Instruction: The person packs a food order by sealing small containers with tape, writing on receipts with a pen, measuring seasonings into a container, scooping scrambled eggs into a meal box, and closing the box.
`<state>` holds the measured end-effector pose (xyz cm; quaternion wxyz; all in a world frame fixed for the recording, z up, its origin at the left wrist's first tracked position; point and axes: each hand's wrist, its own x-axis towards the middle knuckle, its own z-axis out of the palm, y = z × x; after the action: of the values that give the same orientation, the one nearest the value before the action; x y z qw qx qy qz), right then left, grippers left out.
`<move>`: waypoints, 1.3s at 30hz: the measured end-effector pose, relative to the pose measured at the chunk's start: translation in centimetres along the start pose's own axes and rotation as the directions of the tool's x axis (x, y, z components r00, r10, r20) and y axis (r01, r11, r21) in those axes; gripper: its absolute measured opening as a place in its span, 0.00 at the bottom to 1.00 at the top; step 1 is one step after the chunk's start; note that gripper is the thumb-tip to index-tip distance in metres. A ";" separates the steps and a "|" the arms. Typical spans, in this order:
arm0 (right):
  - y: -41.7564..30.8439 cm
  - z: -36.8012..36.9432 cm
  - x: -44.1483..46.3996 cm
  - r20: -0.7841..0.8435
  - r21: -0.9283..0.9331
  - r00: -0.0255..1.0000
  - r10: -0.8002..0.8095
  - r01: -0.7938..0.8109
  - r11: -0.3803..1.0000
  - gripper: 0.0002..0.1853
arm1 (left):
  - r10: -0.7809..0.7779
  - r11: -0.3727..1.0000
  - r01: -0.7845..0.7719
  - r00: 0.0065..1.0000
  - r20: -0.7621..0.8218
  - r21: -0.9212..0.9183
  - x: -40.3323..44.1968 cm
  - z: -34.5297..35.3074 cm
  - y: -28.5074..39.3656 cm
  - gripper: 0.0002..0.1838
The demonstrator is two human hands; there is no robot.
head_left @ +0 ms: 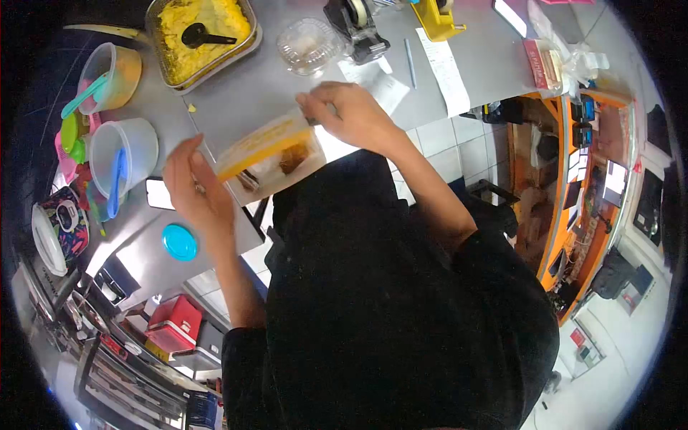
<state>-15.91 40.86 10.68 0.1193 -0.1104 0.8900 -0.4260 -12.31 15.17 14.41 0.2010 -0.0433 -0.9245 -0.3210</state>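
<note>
A white and yellow paper food box [312,164] is at the table's front edge, close to my body. Its yellow-edged lid flap [261,147] is raised, and brown food [292,157] shows inside. My right hand [347,115] has its fingers curled at the flap's upper right corner and is slightly blurred. At the box's left end is my left hand [195,183], fingers stretched and apart. A lit phone [159,194] lies just left of that hand. Beyond the box lies a clear plastic container [309,46].
A glass tray [253,47] of yellow food holds a black spoon [204,36]. Two plastic tubs [142,136] with spoons stand at left, near a blue lid [179,242]. Tape dispensers [438,21], a paper slip [444,75] and a pen [410,63] lie at the back.
</note>
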 end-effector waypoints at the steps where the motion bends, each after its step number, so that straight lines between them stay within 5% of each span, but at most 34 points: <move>1: -0.7 0.4 -0.5 -0.014 0.035 0.998 0.053 -0.053 0.998 0.22 | -0.097 0.993 0.106 0.984 0.150 -0.049 0.1 -0.6 -1.9 0.13; 3: -1.2 1.3 -1.3 -0.033 0.104 0.986 0.163 -0.158 0.982 0.22 | -0.256 0.938 0.332 0.857 0.447 -0.098 -1.5 -0.3 -5.6 0.16; 4: -0.4 2.0 -1.7 -0.032 0.122 0.994 0.109 -0.104 0.987 0.21 | -0.215 0.919 0.363 0.788 0.577 -0.153 -2.9 0.0 -7.3 0.22; 7: 1.4 4.0 -3.4 0.023 -0.081 0.999 0.043 -0.041 0.996 0.21 | -0.327 0.922 0.385 0.730 0.601 0.034 -6.0 1.1 -6.2 0.26; 8: 1.6 4.6 -3.7 0.089 -0.042 0.993 0.075 -0.072 0.997 0.25 | -0.295 0.944 0.330 0.803 0.518 0.025 -7.6 2.3 -6.6 0.27; 10: 2.8 7.6 -4.4 -0.035 0.000 0.996 0.084 -0.084 0.996 0.26 | -0.219 0.975 0.222 0.918 0.330 0.028 -10.3 4.7 -7.6 0.30; 13: 3.3 9.9 -4.8 -0.148 0.158 0.987 0.067 -0.043 0.986 0.26 | -0.527 0.787 0.609 0.746 0.408 -0.098 -10.6 5.2 -6.2 0.29; 15: 3.9 10.6 -4.9 -0.238 0.228 0.971 -0.002 0.058 0.972 0.25 | -0.511 0.736 0.634 0.751 0.418 -0.238 -9.9 4.8 -6.6 0.27; 17: 2.7 9.1 -4.8 -0.125 0.352 0.977 0.173 -0.120 0.928 0.23 | -0.498 0.660 0.655 0.748 0.439 -0.368 -9.7 4.1 -6.4 0.26; 21: 1.5 5.7 -3.4 0.033 0.347 0.928 0.371 -0.359 0.866 0.23 | -0.507 0.686 0.686 0.690 0.515 -0.242 -6.9 1.0 -6.3 0.22; 28: 0.7 3.8 -1.8 0.220 0.259 0.895 0.387 -0.437 0.862 0.24 | -0.513 0.649 0.729 0.631 0.581 -0.219 -5.5 0.3 -7.1 0.19; 31: 2.0 5.7 -3.2 0.155 0.378 0.940 0.304 -0.341 0.861 0.23 | -0.442 0.646 0.690 0.688 0.576 -0.328 -7.0 1.0 -6.7 0.21; 35: 5.5 9.2 -4.7 -0.070 0.101 0.997 -0.013 0.020 0.995 0.19 | -0.478 0.647 0.689 0.701 0.530 -0.326 -10.0 3.1 -7.3 0.25; 39: 6.4 10.5 -5.7 -0.141 0.066 0.990 -0.017 0.026 0.997 0.20 | -0.479 0.650 0.712 0.656 0.583 -0.267 -9.8 3.1 -7.2 0.28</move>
<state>-7.93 38.74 -0.06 0.0556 -0.0858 0.8799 -0.4640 -5.87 11.87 4.14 -0.1632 0.1504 -0.7944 -0.5654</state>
